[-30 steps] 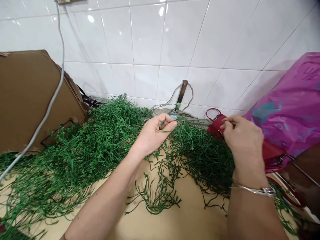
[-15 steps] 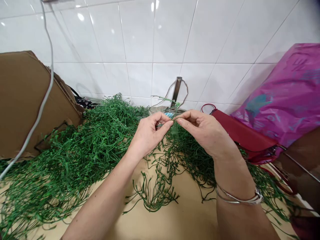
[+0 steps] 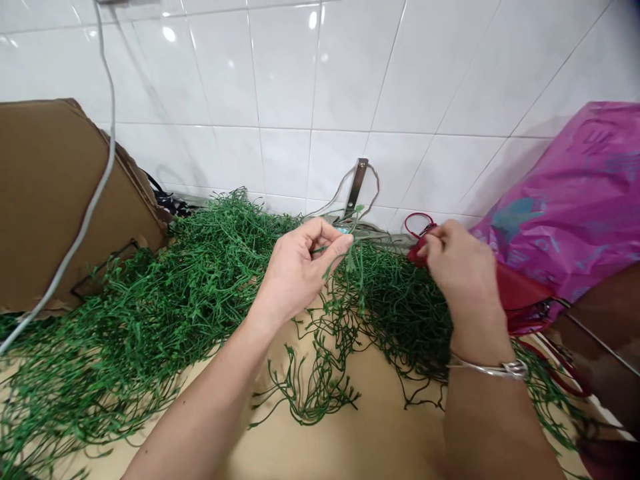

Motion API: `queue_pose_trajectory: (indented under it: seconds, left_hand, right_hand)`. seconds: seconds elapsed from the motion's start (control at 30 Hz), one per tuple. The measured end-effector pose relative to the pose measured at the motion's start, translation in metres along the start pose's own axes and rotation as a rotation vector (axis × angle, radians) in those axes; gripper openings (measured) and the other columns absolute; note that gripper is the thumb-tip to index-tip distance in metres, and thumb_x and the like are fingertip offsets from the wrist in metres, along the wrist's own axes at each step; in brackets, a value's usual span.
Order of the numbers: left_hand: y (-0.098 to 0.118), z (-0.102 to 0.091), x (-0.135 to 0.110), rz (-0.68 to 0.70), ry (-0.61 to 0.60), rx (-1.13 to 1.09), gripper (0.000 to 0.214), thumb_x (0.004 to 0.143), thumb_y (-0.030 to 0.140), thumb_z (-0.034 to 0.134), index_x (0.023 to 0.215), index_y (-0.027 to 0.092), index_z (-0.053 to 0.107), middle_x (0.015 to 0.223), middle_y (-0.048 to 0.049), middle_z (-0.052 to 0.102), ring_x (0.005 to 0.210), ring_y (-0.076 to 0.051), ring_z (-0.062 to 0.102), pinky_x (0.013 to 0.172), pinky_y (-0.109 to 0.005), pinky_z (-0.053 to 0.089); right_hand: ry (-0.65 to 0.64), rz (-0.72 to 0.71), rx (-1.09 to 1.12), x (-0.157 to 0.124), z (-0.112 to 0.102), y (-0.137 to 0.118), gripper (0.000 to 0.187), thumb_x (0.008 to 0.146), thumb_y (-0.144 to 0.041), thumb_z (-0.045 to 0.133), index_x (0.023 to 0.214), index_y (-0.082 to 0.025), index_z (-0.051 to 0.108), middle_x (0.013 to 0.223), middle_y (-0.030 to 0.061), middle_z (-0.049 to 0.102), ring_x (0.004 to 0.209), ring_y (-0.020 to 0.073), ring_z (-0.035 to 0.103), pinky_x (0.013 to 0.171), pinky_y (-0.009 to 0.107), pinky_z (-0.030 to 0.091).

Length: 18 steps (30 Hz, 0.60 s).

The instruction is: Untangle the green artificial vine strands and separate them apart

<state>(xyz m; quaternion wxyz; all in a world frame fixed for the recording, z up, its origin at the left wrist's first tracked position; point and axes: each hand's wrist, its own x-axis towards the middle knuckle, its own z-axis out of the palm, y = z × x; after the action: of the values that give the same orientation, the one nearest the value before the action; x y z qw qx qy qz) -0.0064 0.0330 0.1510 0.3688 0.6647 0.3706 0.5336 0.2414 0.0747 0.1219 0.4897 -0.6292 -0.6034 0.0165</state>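
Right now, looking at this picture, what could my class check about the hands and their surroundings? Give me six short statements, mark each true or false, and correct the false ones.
1. The left hand pinches a green sprig. True.
2. The right hand touches the left hand. False: there is a gap between them.
3. A cardboard box is at the picture's left side. True.
4. The bracelet is worn on the left. False: it is worn on the right.
5. The wall is red brick. False: it is white and tiled.
6. A pink plastic bag is at the picture's right side. True.
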Motion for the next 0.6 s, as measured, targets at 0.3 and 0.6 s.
queue_pose_trajectory:
  seconds: [0.3, 0.6]
  left_hand:
    - [-0.015, 0.007, 0.006, -0.047, -0.009, -0.045, 0.018, 0.086, 0.033, 0.069, 0.083, 0.017, 0.061, 0.074, 0.0020, 0.059, 0.064, -0.009, 0.047, 0.061, -0.022, 0.039]
    - [-0.011, -0.001, 0.002, 0.080, -0.037, 0.229, 0.009, 0.090, 0.027, 0.061, 0.091, 0.018, 0.064, 0.074, 0.0030, 0.055, 0.067, -0.010, 0.046, 0.062, -0.023, 0.038]
  right_hand:
    - [-0.142, -0.087, 0.130, -0.018, -0.017, -0.060, 0.022, 0.088, -0.039, 0.059, 0.093, -0.024, 0.073, 0.099, 0.0089, 0.075, 0.095, 0.0279, 0.067, 0.088, 0.045, 0.048]
    - [-0.522, 0.030, 0.652, -0.032, 0.011, -0.082, 0.024, 0.077, -0.042, 0.074, 0.087, -0.020, 0.070, 0.085, 0.0042, 0.075, 0.080, 0.0182, 0.068, 0.075, 0.032, 0.055]
